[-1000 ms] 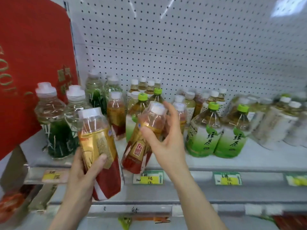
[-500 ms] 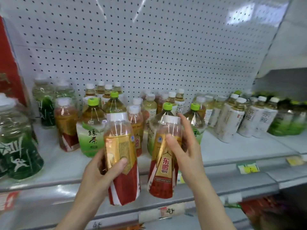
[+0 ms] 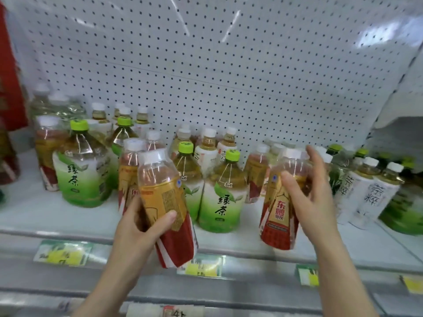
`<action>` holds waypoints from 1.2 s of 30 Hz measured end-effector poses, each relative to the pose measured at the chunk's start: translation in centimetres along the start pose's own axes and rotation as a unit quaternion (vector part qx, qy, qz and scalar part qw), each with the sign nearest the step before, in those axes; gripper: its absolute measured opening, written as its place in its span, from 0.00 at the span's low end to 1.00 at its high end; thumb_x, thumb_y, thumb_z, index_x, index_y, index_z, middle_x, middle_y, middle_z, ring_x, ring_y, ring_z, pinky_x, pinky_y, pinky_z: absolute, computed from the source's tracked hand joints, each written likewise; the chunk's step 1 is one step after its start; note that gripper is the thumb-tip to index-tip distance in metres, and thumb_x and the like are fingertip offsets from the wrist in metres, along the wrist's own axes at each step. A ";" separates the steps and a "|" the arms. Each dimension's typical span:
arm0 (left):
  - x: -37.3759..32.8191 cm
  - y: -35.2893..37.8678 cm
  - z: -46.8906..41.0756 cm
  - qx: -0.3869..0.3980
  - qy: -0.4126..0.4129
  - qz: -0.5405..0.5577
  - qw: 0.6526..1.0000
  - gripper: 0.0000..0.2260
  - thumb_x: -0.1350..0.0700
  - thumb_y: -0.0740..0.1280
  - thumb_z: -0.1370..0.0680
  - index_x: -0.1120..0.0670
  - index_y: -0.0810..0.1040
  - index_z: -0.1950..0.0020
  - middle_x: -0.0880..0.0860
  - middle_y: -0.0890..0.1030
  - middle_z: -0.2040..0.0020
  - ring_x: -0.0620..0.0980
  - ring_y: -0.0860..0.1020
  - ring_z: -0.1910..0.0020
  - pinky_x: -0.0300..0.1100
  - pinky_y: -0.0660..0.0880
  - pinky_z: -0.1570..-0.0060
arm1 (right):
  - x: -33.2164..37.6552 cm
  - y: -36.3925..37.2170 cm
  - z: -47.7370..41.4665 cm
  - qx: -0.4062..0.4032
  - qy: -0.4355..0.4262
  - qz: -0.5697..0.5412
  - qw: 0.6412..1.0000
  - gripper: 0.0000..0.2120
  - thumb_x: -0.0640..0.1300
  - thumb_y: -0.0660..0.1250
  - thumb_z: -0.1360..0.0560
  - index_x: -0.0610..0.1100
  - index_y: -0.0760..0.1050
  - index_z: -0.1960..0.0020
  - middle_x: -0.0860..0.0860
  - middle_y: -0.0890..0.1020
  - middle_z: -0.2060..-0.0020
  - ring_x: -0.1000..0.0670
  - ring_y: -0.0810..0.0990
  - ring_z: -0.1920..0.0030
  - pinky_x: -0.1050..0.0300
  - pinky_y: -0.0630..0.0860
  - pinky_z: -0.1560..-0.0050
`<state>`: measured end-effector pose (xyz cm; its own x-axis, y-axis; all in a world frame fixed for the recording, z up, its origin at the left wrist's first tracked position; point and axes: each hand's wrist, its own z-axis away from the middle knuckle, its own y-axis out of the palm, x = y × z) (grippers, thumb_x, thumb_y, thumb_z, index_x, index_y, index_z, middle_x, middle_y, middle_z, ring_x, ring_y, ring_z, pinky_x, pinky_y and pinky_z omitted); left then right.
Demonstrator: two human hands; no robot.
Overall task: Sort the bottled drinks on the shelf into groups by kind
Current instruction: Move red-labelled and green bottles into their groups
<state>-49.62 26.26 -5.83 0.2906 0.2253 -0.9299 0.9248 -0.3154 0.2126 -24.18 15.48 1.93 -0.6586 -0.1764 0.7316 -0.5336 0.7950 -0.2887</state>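
Tilted red-and-gold bottle (image 3: 164,197) sits before the shelf (image 3: 34,213) edge, with green tea bottles (image 3: 220,195) upright behind it. The left hand (image 3: 137,229) grips its middle. Second red-and-gold bottle (image 3: 278,216) is at the shelf front, white-label bottles (image 3: 370,197) to its right. The right hand (image 3: 315,202) clasps it, thumb in front and fingers behind.

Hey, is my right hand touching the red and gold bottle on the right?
Touching. The head view shows the right hand with its thumb across the label of the red and gold bottle.

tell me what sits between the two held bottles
A green tea bottle, with a second bottle beside it, on the shelf; head view.
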 end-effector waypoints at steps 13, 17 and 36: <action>-0.5 0.2 -1.1 -0.037 -0.014 -0.039 0.998 0.31 0.49 0.83 0.42 0.49 0.78 0.42 0.47 0.87 0.54 0.45 0.84 0.57 0.32 0.78 0.63 | -8.0 8.1 -7.2 0.158 0.064 -0.122 0.978 0.28 0.42 0.72 0.24 0.53 0.65 0.28 0.56 0.74 0.33 0.57 0.72 0.31 0.44 0.68 0.27; -0.3 -0.2 -1.8 -0.032 -0.018 -0.048 0.998 0.33 0.44 0.76 0.48 0.45 0.78 0.44 0.46 0.86 0.52 0.44 0.84 0.56 0.36 0.81 0.60 | -7.7 9.6 -8.1 0.169 0.102 -0.195 0.961 0.29 0.49 0.74 0.28 0.52 0.68 0.29 0.48 0.78 0.33 0.51 0.76 0.33 0.44 0.73 0.30; -0.3 0.6 -1.6 0.047 -0.002 -0.066 0.997 0.30 0.44 0.76 0.45 0.47 0.78 0.44 0.45 0.86 0.50 0.44 0.84 0.52 0.32 0.78 0.59 | -1.9 8.7 -3.3 0.109 -0.017 0.081 0.991 0.15 0.59 0.61 0.20 0.49 0.77 0.47 0.53 0.80 0.55 0.55 0.77 0.54 0.59 0.71 0.56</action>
<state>-48.75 27.46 -4.95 0.1668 0.2660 -0.9494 0.9280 -0.3677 0.0600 -25.84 24.67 0.08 -0.7603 -0.0797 0.6447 -0.5195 0.6705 -0.5297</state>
